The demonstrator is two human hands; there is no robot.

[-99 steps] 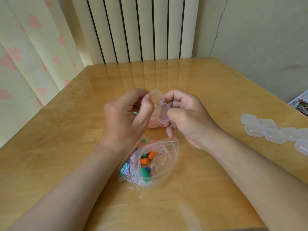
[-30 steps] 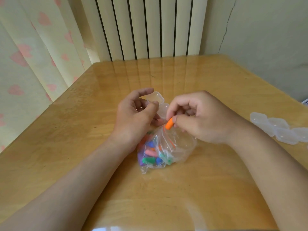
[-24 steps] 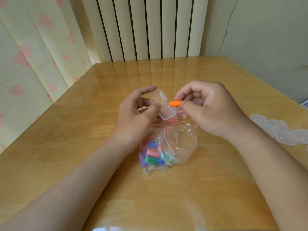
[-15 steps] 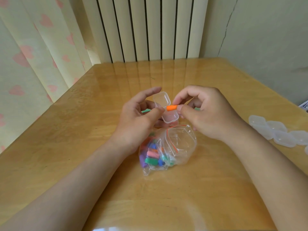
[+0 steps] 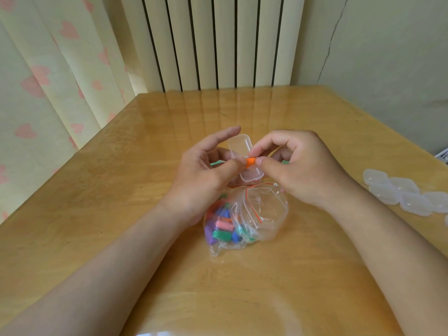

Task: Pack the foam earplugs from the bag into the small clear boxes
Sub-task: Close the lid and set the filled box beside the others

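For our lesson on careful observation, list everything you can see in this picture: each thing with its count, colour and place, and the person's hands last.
Table: one, wooden, under everything.
Bag: one, clear, on the table below the hands.
Earplugs in the bag: many, mixed colours, bag's left part.
Orange earplug: one, orange, over the open box.
Open box: one, clear, between the hands.
Other boxes: several, clear, table's right edge.
Curtain: one, cream with pink hearts, left.
Slats: several, white, behind the table.
Wall: one, pale, cracked, right.
Left hand: one, holds the open box.
Right hand: one, pinches the orange earplug.
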